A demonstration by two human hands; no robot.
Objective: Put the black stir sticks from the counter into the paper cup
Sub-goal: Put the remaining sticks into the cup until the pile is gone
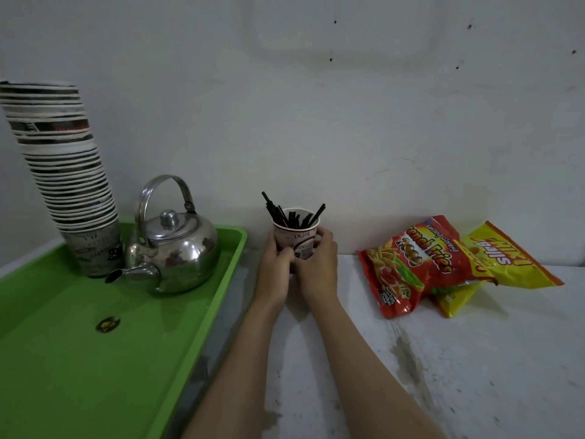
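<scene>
A printed paper cup (297, 240) stands upright on the white counter near the back wall. Several black stir sticks (292, 215) stand inside it, leaning left and right above the rim. My left hand (274, 267) wraps the cup's left side and my right hand (318, 264) wraps its right side, so both hands grip it and cover its lower half. I see no loose sticks lying on the counter.
A green tray (95, 359) fills the left side, carrying a steel kettle (172, 248) and a tall stack of paper cups (63, 172). Two snack bags, a red one (411, 264) and a yellow one (506, 261), lie at the right. The stained counter (443, 359) runs to the wall.
</scene>
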